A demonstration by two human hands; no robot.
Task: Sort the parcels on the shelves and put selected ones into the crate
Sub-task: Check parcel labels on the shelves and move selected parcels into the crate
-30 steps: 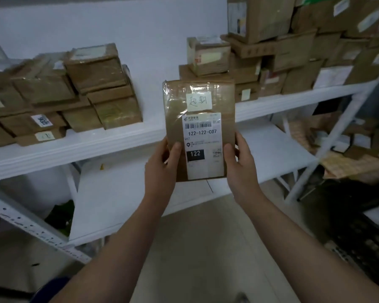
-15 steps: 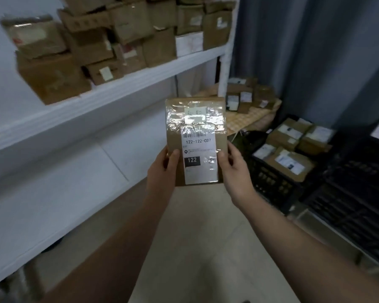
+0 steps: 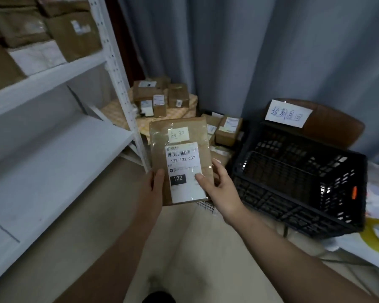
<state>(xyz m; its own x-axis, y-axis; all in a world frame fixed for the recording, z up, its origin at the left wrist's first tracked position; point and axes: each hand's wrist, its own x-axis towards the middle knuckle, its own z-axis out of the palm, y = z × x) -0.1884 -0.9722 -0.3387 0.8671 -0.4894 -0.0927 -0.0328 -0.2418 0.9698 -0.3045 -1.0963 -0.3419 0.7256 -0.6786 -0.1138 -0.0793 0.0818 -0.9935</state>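
A: Nearest the camera?
B: Two bare forearms reaching forward over a pale floor. Left hand (image 3: 154,182) clasped on the lower left edge of a flat brown parcel (image 3: 181,158), thumb on the front face. Right hand (image 3: 217,182) gripping the lower right edge, thumb pressed on the white label (image 3: 184,171), fingers curled behind.

A: And the parcel itself?
B: Held upright in the air, wrapped in clear film. Printed label reading 122-122-C07, plus a small handwritten note (image 3: 178,134) stuck above it.

A: To the right of that?
B: A black slatted crate (image 3: 302,184) just beside the right hand, tilted open toward the viewer. Appears empty inside, as far as visible. Behind it, a brown chair back carrying a handwritten paper sign (image 3: 288,113).

A: To the left?
B: White metal shelves (image 3: 53,68). Lower shelf bare; upper shelf stacked with brown boxes (image 3: 72,33).

A: Farther back?
B: More small boxes (image 3: 160,97) piled in the corner, grey curtain (image 3: 249,51) behind.

A: Progress?
B: Probably early. One parcel picked out and carried near the crate, not yet dropped in. Many parcels left on the shelves to check.
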